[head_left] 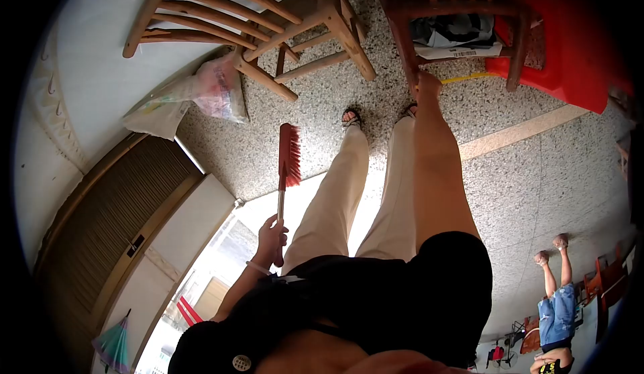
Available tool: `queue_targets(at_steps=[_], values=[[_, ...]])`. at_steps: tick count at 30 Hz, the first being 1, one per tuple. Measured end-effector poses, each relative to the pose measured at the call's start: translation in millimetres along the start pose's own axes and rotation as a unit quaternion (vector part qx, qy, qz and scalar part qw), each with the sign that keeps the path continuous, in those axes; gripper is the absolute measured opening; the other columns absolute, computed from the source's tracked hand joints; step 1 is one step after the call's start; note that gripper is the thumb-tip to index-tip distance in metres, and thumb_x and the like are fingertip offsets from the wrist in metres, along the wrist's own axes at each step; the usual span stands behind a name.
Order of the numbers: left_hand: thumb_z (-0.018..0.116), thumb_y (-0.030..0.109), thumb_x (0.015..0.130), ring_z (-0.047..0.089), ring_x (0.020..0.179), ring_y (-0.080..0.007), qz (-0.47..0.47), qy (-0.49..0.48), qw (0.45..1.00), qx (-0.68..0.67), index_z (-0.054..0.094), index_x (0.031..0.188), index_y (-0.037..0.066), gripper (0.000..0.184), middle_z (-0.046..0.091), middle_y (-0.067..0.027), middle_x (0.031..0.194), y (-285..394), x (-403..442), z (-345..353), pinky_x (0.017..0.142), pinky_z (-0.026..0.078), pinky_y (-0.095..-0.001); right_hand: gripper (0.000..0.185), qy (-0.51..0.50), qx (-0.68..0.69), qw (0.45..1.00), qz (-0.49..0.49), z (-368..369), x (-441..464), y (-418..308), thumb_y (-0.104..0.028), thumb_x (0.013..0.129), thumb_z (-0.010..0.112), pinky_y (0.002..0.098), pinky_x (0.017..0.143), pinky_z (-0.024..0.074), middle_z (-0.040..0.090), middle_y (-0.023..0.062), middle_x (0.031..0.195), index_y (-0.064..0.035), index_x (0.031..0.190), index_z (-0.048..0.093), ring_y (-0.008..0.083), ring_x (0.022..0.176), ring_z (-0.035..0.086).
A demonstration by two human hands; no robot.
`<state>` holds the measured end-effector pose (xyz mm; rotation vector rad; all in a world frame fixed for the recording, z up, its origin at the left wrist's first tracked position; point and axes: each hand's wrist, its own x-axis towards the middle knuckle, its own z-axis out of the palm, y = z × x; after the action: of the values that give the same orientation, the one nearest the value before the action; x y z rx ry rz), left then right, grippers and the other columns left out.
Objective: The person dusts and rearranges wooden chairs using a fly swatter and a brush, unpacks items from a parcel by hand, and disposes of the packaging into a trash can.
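Left hand (272, 236), 7 o'clock: wrapped round red brush (285, 159), 10 o'clock, bristles apparently raised above floor (510, 193). Right hand (428, 87), between 1 and 2 o'clock: at dark wooden chair (463, 9); whether grasping, cannot tell. Brushing apparently not under way; extent done or left not shown.

A loose black fabric top (376, 300) clothes the torso, its short right sleeve (457, 256) wide and plain at the hem. A round pale badge with dark lettering (241, 362), too small to read surely, marks the black cloth on the left side. Long, straight cream trousers (330, 216) reach down to dark, strapped, open-toed sandals (352, 123). A thin pale band bracelet (257, 267) circles the wrist of the bare left hand (270, 235).
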<state>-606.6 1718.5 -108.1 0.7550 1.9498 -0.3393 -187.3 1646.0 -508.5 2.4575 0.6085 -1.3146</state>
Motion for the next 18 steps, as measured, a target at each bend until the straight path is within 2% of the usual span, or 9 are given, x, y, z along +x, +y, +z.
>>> queue_targets(at_steps=[4, 7, 10, 11, 12, 15, 17, 18], values=[[0.052, 0.015, 0.082, 0.042, 0.043, -0.0108, 0.016, -0.019, 0.999, 0.022, 0.041, 0.116, 0.002, 0.038, 0.05, -0.0066, 0.066, 6.5, 2.3, 0.8, 0.039, 0.037, -0.023, 0.023, 0.027, 0.011, 0.999, 0.022, -15.0, -32.3, 10.0, -0.026, 0.082, 0.047, 0.0258, 0.049, 0.0465, 0.063, 0.0035, 0.081, -0.0085, 0.081, 0.063, 0.0133, 0.07, 0.061], [0.052, 0.015, 0.082, 0.043, 0.044, -0.0107, 0.028, -0.023, 0.999, 0.031, 0.041, 0.116, 0.001, 0.038, 0.05, -0.0067, 0.066, 16.5, -6.7, 4.9, 0.039, 0.036, -0.0232, 0.023, 0.003, 0.032, 0.998, 0.046, 18.0, -45.3, 34.4, -0.029, 0.08, 0.049, 0.0274, 0.049, 0.0478, 0.063, 0.0048, 0.079, -0.0097, 0.081, 0.062, 0.0139, 0.07, 0.061], [0.052, 0.015, 0.082, 0.043, 0.043, -0.0104, 0.052, -0.031, 0.997, 0.048, 0.041, 0.115, 0.001, 0.038, 0.051, -0.0066, 0.065, 23.9, -10.1, 11.0, 0.038, 0.036, -0.023, 0.019, 0.042, 0.157, 0.984, 0.073, 52.0, -45.6, 52.5, -0.025, 0.08, 0.05, 0.0305, 0.049, 0.0486, 0.062, 0.006, 0.076, -0.0098, 0.08, 0.062, 0.0152, 0.07, 0.061], [0.052, 0.014, 0.082, 0.043, 0.043, -0.0103, 0.059, -0.034, 0.996, 0.057, 0.042, 0.115, 0.001, 0.038, 0.051, -0.0066, 0.065, 27.1, -9.5, 12.9, 0.038, 0.036, -0.0229, 0.017, 0.031, 0.315, 0.943, 0.103, 51.5, -39.7, 51.4, -0.022, 0.08, 0.049, 0.0313, 0.049, 0.0487, 0.062, 0.0062, 0.076, -0.0099, 0.081, 0.061, 0.016, 0.069, 0.061], [0.053, 0.014, 0.082, 0.043, 0.042, -0.0104, 0.056, -0.035, 0.997, 0.051, 0.042, 0.116, 0.001, 0.038, 0.051, -0.0063, 0.064, 28.7, -8.6, 16.1, 0.038, 0.036, -0.0229, 0.016, 0.018, 0.465, 0.876, 0.128, 49.2, -34.3, 45.0, -0.02, 0.081, 0.049, 0.0321, 0.049, 0.0489, 0.062, 0.0065, 0.076, -0.01, 0.082, 0.061, 0.0169, 0.069, 0.061], [0.05, 0.014, 0.083, 0.042, 0.042, -0.0093, 0.055, -0.033, 0.997, 0.047, 0.04, 0.116, -0.001, 0.038, 0.05, -0.0069, 0.066, 27.1, 1.2, 26.3, 0.036, 0.035, -0.0225, 0.014, 0.195, 0.516, 0.833, 0.043, 127.2, 56.6, 16.9, -0.014, 0.081, 0.048, 0.0358, 0.052, 0.0492, 0.061, 0.0083, 0.077, -0.0112, 0.09, 0.058, 0.0205, 0.069, 0.061], [0.052, 0.014, 0.082, 0.043, 0.042, -0.0101, 0.043, -0.035, 0.998, 0.035, 0.04, 0.117, 0.001, 0.039, 0.051, -0.0066, 0.066, 23.5, 4.0, 30.4, 0.037, 0.035, -0.0225, 0.015, 0.187, 0.312, 0.931, 0.015, 78.2, 38.4, 2.1, -0.016, 0.08, 0.05, 0.036, 0.057, 0.0493, 0.061, 0.009, 0.078, -0.0113, 0.092, 0.058, 0.0218, 0.071, 0.06], [0.052, 0.015, 0.082, 0.044, 0.042, -0.0105, 0.037, -0.036, 0.998, 0.029, 0.041, 0.117, 0.001, 0.039, 0.051, -0.0065, 0.066, 21.5, 5.3, 32.4, 0.037, 0.035, -0.0225, 0.016, 0.164, 0.228, 0.959, 0.021, 52.3, 18.2, -5.0, -0.017, 0.079, 0.05, 0.0361, 0.059, 0.0494, 0.06, 0.0094, 0.078, -0.0113, 0.092, 0.058, 0.0224, 0.072, 0.06]])
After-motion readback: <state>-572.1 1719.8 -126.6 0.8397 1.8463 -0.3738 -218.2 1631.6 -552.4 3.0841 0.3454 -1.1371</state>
